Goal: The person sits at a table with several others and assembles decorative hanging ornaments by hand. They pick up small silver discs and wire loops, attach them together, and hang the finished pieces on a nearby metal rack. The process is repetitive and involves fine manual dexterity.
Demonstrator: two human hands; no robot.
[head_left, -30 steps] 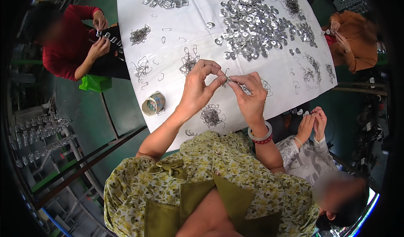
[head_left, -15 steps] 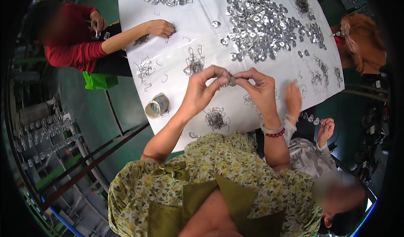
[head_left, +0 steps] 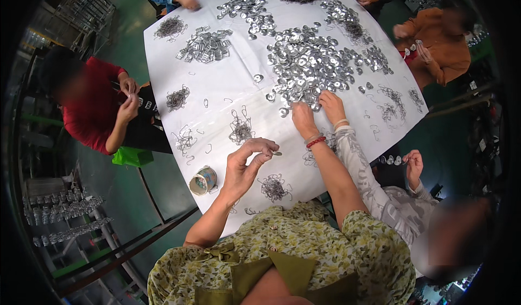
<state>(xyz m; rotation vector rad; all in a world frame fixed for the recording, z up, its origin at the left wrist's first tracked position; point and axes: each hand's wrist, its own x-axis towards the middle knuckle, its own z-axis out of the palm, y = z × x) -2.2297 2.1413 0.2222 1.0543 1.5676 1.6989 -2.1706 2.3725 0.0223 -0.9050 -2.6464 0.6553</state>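
My left hand is raised over the near part of the table, its thumb and fingers pinched on a small metal piece. Most of that piece is covered by the fingertips. My right hand reaches to the near edge of a large heap of shiny metal discs with holes. Its fingers are bent and closed down at the discs; what lies between them is hidden. A tangle of bent wire hooks lies beyond my left hand, and another wire pile lies nearer to me.
A co-worker's hand works at the heap right beside mine. A tipped round tub lies at the table's left edge. Metal clips and more wire hooks cover parts of the white tabletop. Other people sit around it.
My hands were together over the table; my right hand has parted and reached forward to the discs. My left hand keeps its pinch. The person at left has drawn a hand back from the table.
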